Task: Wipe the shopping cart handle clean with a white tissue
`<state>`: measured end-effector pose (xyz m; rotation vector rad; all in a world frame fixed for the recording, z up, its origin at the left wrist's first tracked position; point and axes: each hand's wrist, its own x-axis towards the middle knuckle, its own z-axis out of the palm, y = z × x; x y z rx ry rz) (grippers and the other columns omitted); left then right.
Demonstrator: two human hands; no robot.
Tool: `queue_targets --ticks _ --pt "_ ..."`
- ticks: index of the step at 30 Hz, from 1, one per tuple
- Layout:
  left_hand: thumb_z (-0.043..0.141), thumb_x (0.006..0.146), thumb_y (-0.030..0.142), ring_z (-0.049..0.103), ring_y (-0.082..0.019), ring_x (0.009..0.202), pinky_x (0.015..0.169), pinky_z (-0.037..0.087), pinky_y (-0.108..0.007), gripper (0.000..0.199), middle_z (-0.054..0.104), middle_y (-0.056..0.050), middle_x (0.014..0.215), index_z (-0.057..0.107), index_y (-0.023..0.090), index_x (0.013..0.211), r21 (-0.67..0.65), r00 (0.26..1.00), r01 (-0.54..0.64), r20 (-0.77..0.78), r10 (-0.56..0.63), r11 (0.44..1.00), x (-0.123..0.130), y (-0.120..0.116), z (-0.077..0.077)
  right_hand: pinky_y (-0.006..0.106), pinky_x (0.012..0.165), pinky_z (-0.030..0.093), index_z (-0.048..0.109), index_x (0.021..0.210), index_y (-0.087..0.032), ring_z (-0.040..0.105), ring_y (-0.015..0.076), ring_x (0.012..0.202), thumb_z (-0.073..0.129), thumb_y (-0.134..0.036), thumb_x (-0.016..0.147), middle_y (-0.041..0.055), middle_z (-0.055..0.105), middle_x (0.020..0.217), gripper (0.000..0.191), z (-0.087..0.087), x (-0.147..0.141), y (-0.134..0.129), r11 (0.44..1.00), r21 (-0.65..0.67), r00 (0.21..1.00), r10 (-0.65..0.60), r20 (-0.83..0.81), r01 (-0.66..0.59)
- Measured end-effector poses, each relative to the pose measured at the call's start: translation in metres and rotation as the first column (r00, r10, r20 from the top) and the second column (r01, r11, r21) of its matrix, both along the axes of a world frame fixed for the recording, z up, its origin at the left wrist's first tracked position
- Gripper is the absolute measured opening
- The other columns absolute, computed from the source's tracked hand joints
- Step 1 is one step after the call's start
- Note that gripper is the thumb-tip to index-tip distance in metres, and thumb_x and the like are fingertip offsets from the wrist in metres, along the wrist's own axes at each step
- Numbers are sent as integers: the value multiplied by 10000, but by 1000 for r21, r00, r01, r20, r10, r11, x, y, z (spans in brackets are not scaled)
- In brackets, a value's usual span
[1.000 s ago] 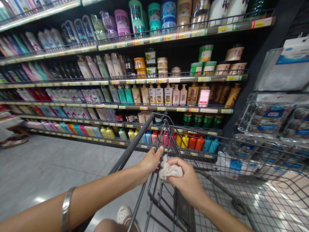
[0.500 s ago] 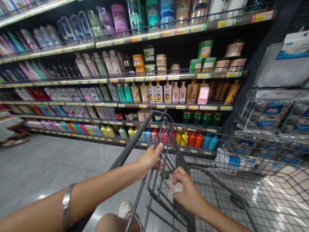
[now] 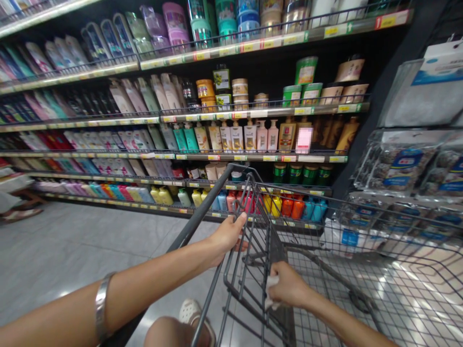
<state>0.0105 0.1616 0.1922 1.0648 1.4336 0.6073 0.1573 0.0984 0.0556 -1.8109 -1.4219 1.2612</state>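
Note:
A dark grey wire shopping cart (image 3: pixel 197 217) stands in front of me, its handle bar running from lower left to upper middle. My left hand (image 3: pixel 228 237) is closed around the wire rack behind the handle; some fingertips show between the bars. In my right hand (image 3: pixel 288 285), a crumpled whitish wipe (image 3: pixel 272 293) is pinched between curled fingers. That hand is inside the cart's basket, with the wipe up against the dark flat panel (image 3: pixel 280 246) of the rack. Part of the wipe is hidden by the fingers.
Shelves (image 3: pixel 260 158) of bottles and tubs line the far side. Packaged goods (image 3: pixel 405 164) hang at the right, near the cart basket. Grey floor tiles (image 3: pixel 108 236) lie at the left. My shoe (image 3: pixel 188 311) shows below the cart, and another person's foot (image 3: pixel 21 214) at the far left.
My right hand has moved a little right and down with the wipe, from the wire bars onto the dark panel. My left hand stays on the rack.

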Motion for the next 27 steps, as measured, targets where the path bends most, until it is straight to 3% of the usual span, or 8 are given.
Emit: queue_targets --ticks 2,4,9,12,16,21,24,27 --pt "343 911 451 555 -70 515 532 474 -229 327 536 -70 993 445 166 1033 0 1000 -1 -8 1 1000 1 -1 1 208 407 237 423 567 -219 405 98 409 505 -74 420 -89 425 426 222 14 -5 2 996 -84 990 -39 -137 28" --pt "341 913 443 541 -59 498 534 472 -231 316 523 -72 1011 443 167 1028 2 1000 -4 -13 4 1000 1 -2 2 200 400 253 440 610 -216 405 93 401 514 -101 434 -96 433 430 223 27 -10 1 996 -84 962 -52 -269 30" --pt "352 911 429 543 -69 503 509 447 -228 288 517 -60 968 440 167 994 14 1000 -14 -6 14 1000 3 -3 3 203 468 323 513 673 -187 457 104 512 597 -162 487 -58 516 543 206 58 -18 -7 995 77 870 -22 -493 70" --pt "354 907 438 541 -74 512 503 446 -228 293 511 -54 960 439 170 992 14 1000 -13 -13 14 1000 3 -2 1 219 546 368 522 693 -185 496 120 601 635 -191 550 -30 553 659 183 69 -21 -12 968 239 853 58 -519 79" --pt "363 902 448 532 -65 505 540 471 -239 313 502 -48 955 447 168 1012 31 1000 4 -13 -4 1000 2 0 0 223 650 390 511 655 -186 531 132 752 617 -78 570 -2 538 802 173 63 -28 -20 847 528 906 172 -388 65" --pt "367 903 441 550 -77 507 523 463 -237 322 517 -50 925 447 161 1039 21 1000 5 0 -5 1000 1 1 -3 208 607 369 544 664 -185 518 109 729 556 33 568 -1 500 826 239 45 -27 -27 750 652 922 321 -216 -108" --pt "383 897 448 563 -83 515 520 460 -234 324 518 -47 915 445 165 1041 14 1000 -2 19 1 1000 1 1 -4 208 604 359 544 621 -178 510 110 724 517 75 525 -7 498 797 272 36 -22 -26 765 615 939 327 -110 -194" --pt "369 904 438 566 -83 518 518 461 -234 306 506 -42 914 446 165 1020 7 1000 -6 5 6 1000 1 0 -2 207 609 360 531 572 -168 517 120 732 488 94 457 -8 509 774 289 25 -16 -24 835 495 955 294 -28 -242"
